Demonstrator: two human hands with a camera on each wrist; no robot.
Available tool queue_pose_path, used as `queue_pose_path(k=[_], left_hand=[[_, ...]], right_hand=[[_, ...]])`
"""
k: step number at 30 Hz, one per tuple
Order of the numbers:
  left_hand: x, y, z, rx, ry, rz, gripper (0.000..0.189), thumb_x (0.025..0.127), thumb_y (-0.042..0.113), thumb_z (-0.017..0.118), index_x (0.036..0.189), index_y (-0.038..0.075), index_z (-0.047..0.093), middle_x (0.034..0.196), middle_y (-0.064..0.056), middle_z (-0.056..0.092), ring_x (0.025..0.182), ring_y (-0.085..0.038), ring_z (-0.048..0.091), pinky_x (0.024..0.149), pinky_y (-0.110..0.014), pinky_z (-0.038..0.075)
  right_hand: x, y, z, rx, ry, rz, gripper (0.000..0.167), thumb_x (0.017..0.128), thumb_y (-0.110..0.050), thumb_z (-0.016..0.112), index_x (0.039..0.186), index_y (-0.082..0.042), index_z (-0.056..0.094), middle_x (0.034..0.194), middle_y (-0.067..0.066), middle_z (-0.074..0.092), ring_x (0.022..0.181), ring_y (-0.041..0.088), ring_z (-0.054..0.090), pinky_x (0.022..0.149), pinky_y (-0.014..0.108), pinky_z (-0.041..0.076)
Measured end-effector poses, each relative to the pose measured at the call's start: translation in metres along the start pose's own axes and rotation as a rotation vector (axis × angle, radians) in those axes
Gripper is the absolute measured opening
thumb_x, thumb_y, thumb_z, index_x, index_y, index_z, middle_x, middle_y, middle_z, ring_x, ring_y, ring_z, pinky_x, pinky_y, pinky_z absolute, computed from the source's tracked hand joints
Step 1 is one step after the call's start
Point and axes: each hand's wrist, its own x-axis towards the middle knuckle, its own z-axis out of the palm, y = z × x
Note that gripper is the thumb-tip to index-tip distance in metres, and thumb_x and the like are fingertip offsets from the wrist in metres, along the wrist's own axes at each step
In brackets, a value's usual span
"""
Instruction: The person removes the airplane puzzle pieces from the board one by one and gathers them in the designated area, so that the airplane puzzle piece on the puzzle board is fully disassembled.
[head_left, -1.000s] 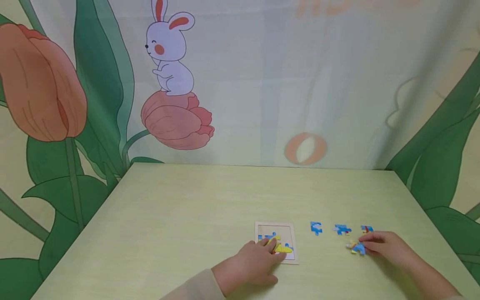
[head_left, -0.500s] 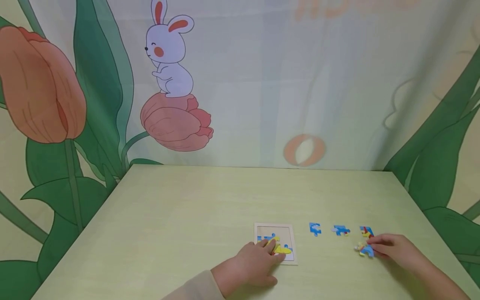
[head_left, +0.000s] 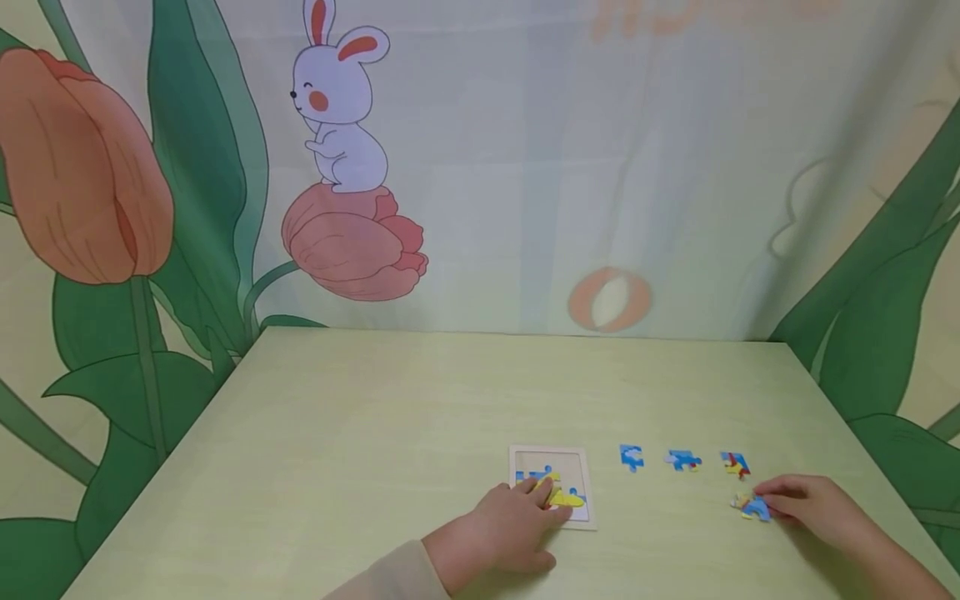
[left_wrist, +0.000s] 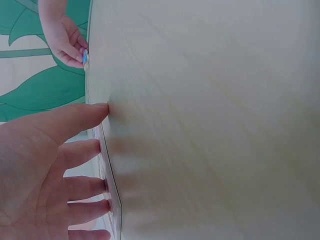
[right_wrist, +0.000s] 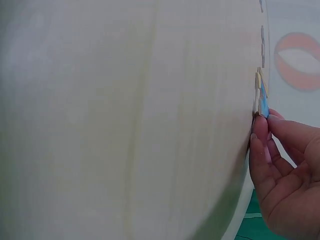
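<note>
My left hand (head_left: 517, 525) lies flat with spread fingers over a small framed puzzle board (head_left: 589, 492). Its fingertips rest on the fitted blue and yellow pieces, and part of the picture is hidden beneath them. In the left wrist view the straight fingers (left_wrist: 82, 157) touch the board's edge. To the right, my right hand (head_left: 813, 510) pinches a blue and yellow jigsaw piece (head_left: 756, 507) between thumb and fingers. The right wrist view shows that jigsaw piece (right_wrist: 264, 102) edge-on, tilted near the tabletop.
Three loose jigsaw pieces lie in a row right of the board: a blue one (head_left: 632, 457), a blue one with a red spot (head_left: 683, 460) and a blue, red and yellow one (head_left: 736, 463). Behind the pale table (head_left: 337, 417) hangs a printed curtain (head_left: 487, 167).
My right hand has moved right and slightly toward me with its jigsaw piece, uncovering the rightmost loose piece. The left hand has stayed on the board.
</note>
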Motion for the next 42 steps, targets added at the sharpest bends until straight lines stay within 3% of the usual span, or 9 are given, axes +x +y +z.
queue_pose_path(k=[8, 12, 18, 23, 28, 35, 42], left_hand=[[0.001, 0.001, 0.001, -0.002, -0.004, -0.004, 0.061, 0.084, 0.055, 0.057, 0.140, 0.040, 0.038, 0.148, 0.000, 0.033, 0.133, -0.022, 0.033, 0.094, -0.041, 0.040], [0.002, 0.001, 0.000, 0.018, -0.002, -0.003, 0.061, 0.084, 0.055, 0.057, 0.140, 0.040, 0.039, 0.147, -0.001, 0.034, 0.132, -0.022, 0.035, 0.095, -0.043, 0.039], [0.002, 0.003, -0.003, 0.057, 0.040, 0.011, 0.049, 0.091, 0.043, 0.055, 0.137, 0.037, 0.043, 0.143, -0.002, 0.041, 0.128, -0.022, 0.041, 0.095, -0.044, 0.040], [-0.001, 0.004, -0.001, 0.104, 0.091, 0.011, 0.038, 0.097, 0.029, 0.048, 0.134, 0.033, 0.047, 0.141, 0.006, 0.043, 0.126, -0.021, 0.043, 0.092, -0.043, 0.043], [0.001, 0.005, 0.001, 0.146, 0.111, 0.009, 0.036, 0.098, 0.027, 0.047, 0.133, 0.032, 0.049, 0.139, 0.011, 0.043, 0.122, -0.019, 0.047, 0.088, -0.040, 0.045], [0.004, 0.009, 0.000, 0.240, 0.124, -0.004, 0.036, 0.096, 0.026, 0.051, 0.131, 0.034, 0.049, 0.135, 0.013, 0.045, 0.111, -0.014, 0.052, 0.078, -0.032, 0.047], [-0.013, 0.006, -0.006, 0.143, 0.098, -0.037, 0.039, 0.096, 0.025, 0.051, 0.134, 0.034, 0.047, 0.144, 0.006, 0.038, 0.124, -0.018, 0.044, 0.091, -0.040, 0.043]], right_hand=[[-0.001, -0.001, -0.001, -0.060, 0.003, -0.016, 0.020, 0.090, -0.009, 0.059, 0.103, 0.004, 0.067, 0.101, 0.017, 0.064, 0.087, 0.023, 0.056, 0.071, 0.036, 0.048], [-0.002, -0.001, -0.001, -0.069, 0.004, -0.024, 0.020, 0.090, -0.011, 0.059, 0.103, 0.004, 0.067, 0.101, 0.017, 0.064, 0.087, 0.023, 0.055, 0.069, 0.034, 0.047], [-0.002, -0.003, -0.001, -0.078, 0.008, -0.024, 0.020, 0.090, -0.010, 0.059, 0.102, 0.004, 0.067, 0.100, 0.016, 0.064, 0.084, 0.021, 0.054, 0.067, 0.031, 0.046], [-0.001, -0.003, -0.001, -0.101, 0.008, -0.042, 0.018, 0.090, -0.010, 0.059, 0.101, 0.003, 0.067, 0.099, 0.015, 0.064, 0.087, 0.024, 0.056, 0.070, 0.036, 0.047], [0.000, -0.001, -0.001, -0.109, 0.013, -0.053, 0.017, 0.090, -0.010, 0.060, 0.100, 0.002, 0.068, 0.099, 0.016, 0.064, 0.091, 0.030, 0.057, 0.076, 0.046, 0.047], [-0.001, -0.006, -0.002, -0.084, 0.036, -0.017, 0.028, 0.090, -0.020, 0.061, 0.104, 0.004, 0.066, 0.100, 0.015, 0.064, 0.089, 0.027, 0.056, 0.070, 0.037, 0.048], [-0.003, -0.034, 0.006, -0.042, 0.064, -0.072, 0.032, 0.092, -0.022, 0.059, 0.108, 0.005, 0.064, 0.105, 0.018, 0.063, 0.091, 0.028, 0.057, 0.069, 0.033, 0.048]])
